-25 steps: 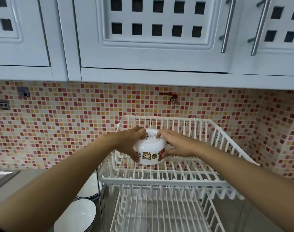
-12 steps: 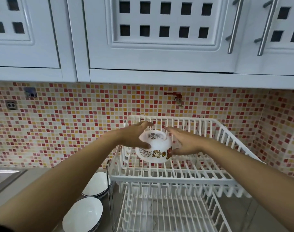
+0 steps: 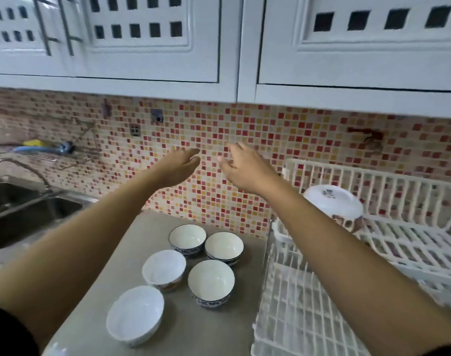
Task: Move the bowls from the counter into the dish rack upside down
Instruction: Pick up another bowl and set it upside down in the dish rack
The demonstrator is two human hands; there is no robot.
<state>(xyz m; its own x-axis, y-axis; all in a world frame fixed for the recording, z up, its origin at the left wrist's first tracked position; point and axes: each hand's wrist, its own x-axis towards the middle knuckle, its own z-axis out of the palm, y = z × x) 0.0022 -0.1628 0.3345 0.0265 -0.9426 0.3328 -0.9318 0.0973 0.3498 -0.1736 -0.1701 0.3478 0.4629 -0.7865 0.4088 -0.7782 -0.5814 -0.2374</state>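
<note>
white bowls (image 3: 188,268), five of them, sit mouth-up near the counter's (image 3: 219,330) right edge, below and nearer me than my hands. left hand (image 3: 179,167) and right hand (image 3: 245,168) hover spread and empty; i judge the left nearer them. one bowl (image 3: 332,204) lies inverted in the dish rack (image 3: 399,235).

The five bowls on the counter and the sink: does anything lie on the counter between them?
In the head view the grey counter between the sink and the nearest bowl is bare.
</note>
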